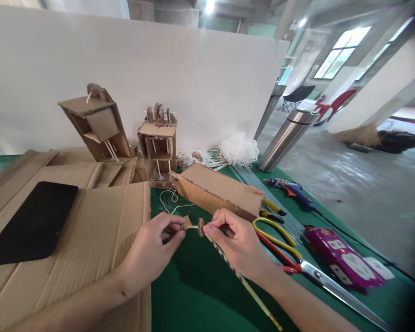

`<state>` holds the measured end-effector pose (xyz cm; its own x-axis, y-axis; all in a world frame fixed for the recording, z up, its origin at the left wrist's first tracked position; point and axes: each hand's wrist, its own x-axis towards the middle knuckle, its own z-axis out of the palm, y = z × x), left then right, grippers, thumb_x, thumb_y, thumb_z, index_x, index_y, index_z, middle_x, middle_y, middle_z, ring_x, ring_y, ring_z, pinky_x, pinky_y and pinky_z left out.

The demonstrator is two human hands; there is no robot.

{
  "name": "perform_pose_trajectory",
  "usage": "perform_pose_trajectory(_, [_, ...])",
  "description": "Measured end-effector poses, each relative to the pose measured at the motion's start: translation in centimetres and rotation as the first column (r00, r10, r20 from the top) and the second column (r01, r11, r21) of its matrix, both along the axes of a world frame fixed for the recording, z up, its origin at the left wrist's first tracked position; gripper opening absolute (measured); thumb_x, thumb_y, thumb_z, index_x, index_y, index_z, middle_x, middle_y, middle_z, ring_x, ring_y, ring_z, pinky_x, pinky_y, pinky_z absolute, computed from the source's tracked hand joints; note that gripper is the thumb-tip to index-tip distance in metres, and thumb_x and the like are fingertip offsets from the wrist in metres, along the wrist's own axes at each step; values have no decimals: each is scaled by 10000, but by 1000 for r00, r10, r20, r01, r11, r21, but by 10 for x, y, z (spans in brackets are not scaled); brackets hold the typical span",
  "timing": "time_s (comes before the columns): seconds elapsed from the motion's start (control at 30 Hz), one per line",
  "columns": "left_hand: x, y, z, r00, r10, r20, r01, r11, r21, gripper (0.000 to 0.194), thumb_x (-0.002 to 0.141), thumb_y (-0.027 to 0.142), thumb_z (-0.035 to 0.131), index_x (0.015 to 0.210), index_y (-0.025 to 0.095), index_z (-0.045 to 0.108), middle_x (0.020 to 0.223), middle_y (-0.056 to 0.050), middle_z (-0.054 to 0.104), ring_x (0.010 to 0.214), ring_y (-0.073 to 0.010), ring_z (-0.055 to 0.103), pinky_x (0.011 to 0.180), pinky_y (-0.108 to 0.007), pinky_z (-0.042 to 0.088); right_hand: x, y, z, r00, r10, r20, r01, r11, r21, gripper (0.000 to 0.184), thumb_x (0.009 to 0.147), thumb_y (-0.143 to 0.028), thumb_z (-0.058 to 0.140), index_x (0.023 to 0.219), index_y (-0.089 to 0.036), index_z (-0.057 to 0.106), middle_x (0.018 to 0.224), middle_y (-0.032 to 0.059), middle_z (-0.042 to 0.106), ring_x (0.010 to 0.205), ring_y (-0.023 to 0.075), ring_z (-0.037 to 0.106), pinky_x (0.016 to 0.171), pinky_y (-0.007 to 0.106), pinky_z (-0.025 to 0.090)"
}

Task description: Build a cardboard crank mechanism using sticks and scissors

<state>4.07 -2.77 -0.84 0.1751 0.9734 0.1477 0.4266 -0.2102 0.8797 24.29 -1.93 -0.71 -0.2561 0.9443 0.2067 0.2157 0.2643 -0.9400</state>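
Note:
My left hand (pixel 161 242) is closed in a pinch on a small cardboard piece (pixel 186 222). A thin pale stick (pixel 193 227) runs from that piece to a small round cardboard disc (pixel 201 227). My right hand (pixel 240 240) is closed, thumb against forefinger, right beside the disc. A patterned pencil (pixel 240 278) with dark spots slants from under its fingertips toward the lower right. Whether the right fingertips also grip the disc, I cannot tell. Just beyond both hands lies a long cardboard box (pixel 221 186) on its side.
Cardboard sheets (pixel 124 230) carry a black tablet-like slab (pixel 34 221) at left. Two cardboard models (pixel 159 147) stand behind. To the right are scissors (pixel 318 275), a glue gun (pixel 295 193), a purple power strip (pixel 344 258) and a steel flask (pixel 285 140). White string (pixel 238 149) lies at the back.

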Motion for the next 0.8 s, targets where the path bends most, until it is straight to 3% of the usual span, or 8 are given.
perform_pose_trajectory(0.27, [-3,-1,-1,1000,-12,-9,13,998,66,162,896,241,547,973,283,683,908,9,633,852,-135,647,757,-256,589,0,2,4,994,-2,-108,-5,998,-68,266,886,-408,628,747,-194,555,701,-2,565,644,140,513,582,255,417])
perform_pose_trajectory(0.4, [-4,0,-1,992,-16,125,6,997,74,186,892,249,574,1045,284,675,965,-3,626,920,-144,647,801,-255,588,1,3,6,988,-25,-152,10,995,-101,233,861,-402,652,778,-190,601,696,11,617,656,149,574,592,257,461])
perform_pose_trajectory(0.5, [-4,2,2,978,-10,211,-3,998,62,215,908,266,559,1088,259,678,994,-25,641,935,-160,664,833,-280,585,2,5,7,993,-30,-110,19,995,-101,224,862,-401,640,808,-184,628,695,19,633,654,155,586,582,258,470])
perform_pose_trajectory(0.63, [-6,4,4,944,-13,331,-2,999,45,186,906,282,567,958,229,738,969,-29,632,838,-157,691,821,-308,600,1,5,7,1000,-25,4,26,996,-83,212,892,-387,584,837,-187,624,708,20,619,630,152,563,537,249,452])
perform_pose_trajectory(0.8, [-7,4,4,916,1,401,30,997,-70,155,868,291,644,975,228,737,964,-30,711,828,-155,703,795,-275,600,2,3,4,996,-11,86,7,999,51,176,935,-333,514,840,-200,578,770,22,601,692,160,566,605,255,464])
